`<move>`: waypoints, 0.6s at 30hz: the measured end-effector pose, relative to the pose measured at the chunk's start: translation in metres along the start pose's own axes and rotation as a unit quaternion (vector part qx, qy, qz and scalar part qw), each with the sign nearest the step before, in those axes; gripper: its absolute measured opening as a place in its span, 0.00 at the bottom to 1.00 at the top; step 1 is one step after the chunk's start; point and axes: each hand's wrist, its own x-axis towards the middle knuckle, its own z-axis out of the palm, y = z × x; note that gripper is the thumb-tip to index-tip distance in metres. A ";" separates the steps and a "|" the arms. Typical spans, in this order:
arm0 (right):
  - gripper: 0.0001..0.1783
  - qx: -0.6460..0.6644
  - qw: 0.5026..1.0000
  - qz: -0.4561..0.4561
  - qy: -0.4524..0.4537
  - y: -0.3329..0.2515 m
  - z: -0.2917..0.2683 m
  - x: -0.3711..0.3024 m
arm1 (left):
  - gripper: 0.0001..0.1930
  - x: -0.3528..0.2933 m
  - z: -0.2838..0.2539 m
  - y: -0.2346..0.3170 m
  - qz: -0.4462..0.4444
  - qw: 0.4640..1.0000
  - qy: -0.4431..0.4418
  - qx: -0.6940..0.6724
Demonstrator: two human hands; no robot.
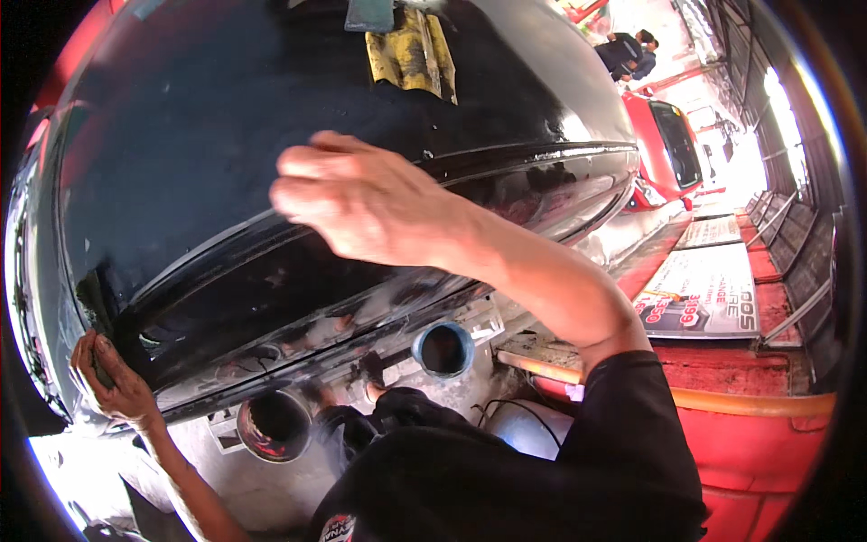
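Observation:
A glossy black car body panel [199, 117] fills the upper left, with water or shine on its surface. My right hand [361, 199] is above the panel near its lower crease, fingers curled inward. Its fingertips are hidden, so whatever they may hold does not show. Down at the lower left, my left hand [116, 379] rests its stretched fingers against the panel's edge. Just beyond them is a dark greenish patch [93, 296], perhaps a reflection. A worn yellow sheet [411, 56] with dark smears lies on the panel at the top, touching a teal block [368, 14].
Below the car stand a blue bucket [442, 350] and a dark bucket [274, 426] with red stains. A rounded pale container [528, 426] with a black cord is beside me. To the right are a printed board [713, 271], red surfaces, a red car [664, 144] and two people [629, 56] farther off.

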 end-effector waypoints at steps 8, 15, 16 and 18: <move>0.05 0.037 0.997 0.005 -0.065 0.005 -0.013 0.006 | 0.10 0.001 -0.005 0.000 -0.007 1.000 0.001 0.007; 0.03 0.039 0.997 -0.057 -0.044 -0.015 0.014 0.046 | 0.08 0.005 -0.003 0.012 0.023 1.000 0.012 0.007; 0.03 0.059 0.995 -0.059 -0.057 -0.011 0.014 0.045 | 0.08 0.002 -0.004 0.009 0.021 1.000 0.007 0.014; 0.04 0.068 0.995 -0.067 -0.035 0.002 0.002 0.023 | 0.07 0.001 -0.013 0.007 0.020 0.998 0.016 0.050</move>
